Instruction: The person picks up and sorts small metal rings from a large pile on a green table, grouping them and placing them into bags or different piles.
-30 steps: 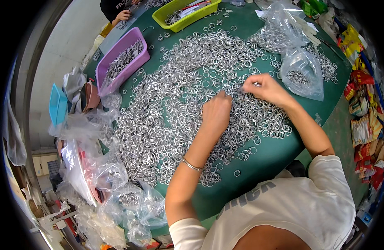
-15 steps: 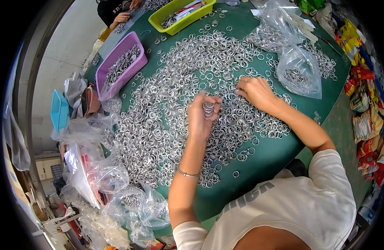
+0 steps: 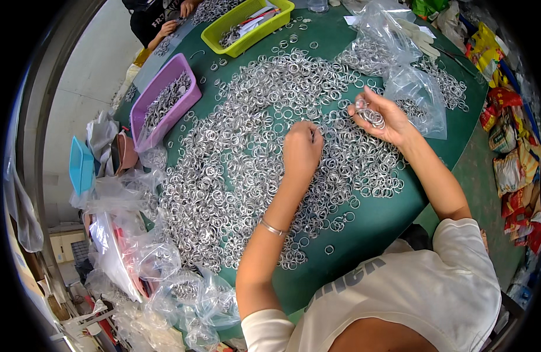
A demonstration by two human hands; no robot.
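Silver metal rings (image 3: 206,193) cover much of the green table (image 3: 364,229) in a loose, wide pile. My left hand (image 3: 303,151) is back up over the middle of the pile, fingers curled downward against the rings. Whatever those fingers grip is hidden beneath the hand. To the right, my right hand (image 3: 389,122) is turned palm upward above the pile. Several metal rings (image 3: 371,117) lie in it, held between the curled fingers and the palm.
A purple basket (image 3: 194,97) and a yellow-green basket (image 3: 247,42) hold metal parts. Clear plastic bags (image 3: 420,97) with rings lie at the right; more bags (image 3: 203,293) crowd the near left. Another person's hand (image 3: 168,27) works at the far left.
My right hand has lifted off the pile, turned palm up and now shows rings in it. My left hand has moved right and rolled over; the rings seen in it before are now hidden.
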